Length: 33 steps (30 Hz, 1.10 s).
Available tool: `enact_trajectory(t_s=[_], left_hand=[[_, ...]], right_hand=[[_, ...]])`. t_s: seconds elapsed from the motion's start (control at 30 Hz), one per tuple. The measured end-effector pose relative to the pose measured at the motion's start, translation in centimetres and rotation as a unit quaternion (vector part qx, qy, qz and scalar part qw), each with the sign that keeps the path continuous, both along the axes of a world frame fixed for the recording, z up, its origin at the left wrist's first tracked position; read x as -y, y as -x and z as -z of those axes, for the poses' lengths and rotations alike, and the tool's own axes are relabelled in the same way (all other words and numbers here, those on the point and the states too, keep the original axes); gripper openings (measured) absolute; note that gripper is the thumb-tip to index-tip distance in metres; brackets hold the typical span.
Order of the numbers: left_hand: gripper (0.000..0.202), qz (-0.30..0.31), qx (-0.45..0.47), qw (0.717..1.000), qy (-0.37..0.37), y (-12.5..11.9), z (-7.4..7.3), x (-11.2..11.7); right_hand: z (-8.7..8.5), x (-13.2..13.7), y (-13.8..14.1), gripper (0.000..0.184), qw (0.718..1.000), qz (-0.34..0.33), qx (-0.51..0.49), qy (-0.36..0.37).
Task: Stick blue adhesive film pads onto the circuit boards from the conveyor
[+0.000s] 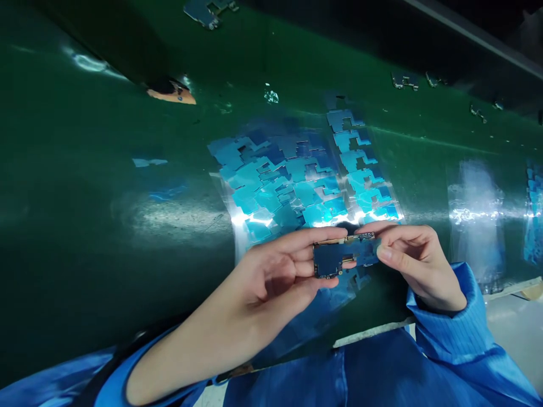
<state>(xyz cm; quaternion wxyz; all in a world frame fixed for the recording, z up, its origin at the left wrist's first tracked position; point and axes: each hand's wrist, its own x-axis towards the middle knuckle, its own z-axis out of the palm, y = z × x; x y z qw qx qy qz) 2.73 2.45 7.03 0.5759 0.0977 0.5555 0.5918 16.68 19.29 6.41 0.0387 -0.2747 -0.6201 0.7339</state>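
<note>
A small dark circuit board (328, 260) is held between both hands above the green bench. My left hand (280, 277) supports it from below and behind, its fingers along the back and the thumb at the lower edge. With thumb and forefinger, my right hand (407, 254) pinches the right end of the board, where a dark blue film piece (365, 252) lies over its face. Behind the hands, sheets of shiny blue die-cut film pieces (271, 186) rest on the bench, with a narrower strip (358, 164) of them at the right.
Several more circuit boards lie along the back, among them one at the top (207, 12) and one at the right (404, 82). A clear plastic sheet (475, 215) and more blue film (533, 215) are at the right. The green bench (85, 226) has a worn patch (173, 95).
</note>
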Motion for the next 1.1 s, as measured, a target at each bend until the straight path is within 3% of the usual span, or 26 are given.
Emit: enact_trajectory(t_s=[0.77, 0.97, 1.1], left_hand=[[0.045, 0.066, -0.120, 0.989, -0.052, 0.4, 1.5, 0.7], [0.045, 0.070, -0.121, 0.988, -0.060, 0.4, 1.6, 0.8], [0.041, 0.039, -0.114, 0.992, -0.020, 0.1, 1.1, 0.6]], right_hand=[[-0.1, 0.2, 0.1, 0.011, 0.999, 0.016, 0.005, -0.029], [-0.2, 0.3, 0.2, 0.010, 0.999, 0.027, 0.006, -0.035], [-0.2, 0.3, 0.2, 0.006, 0.999, 0.034, 0.012, -0.041]])
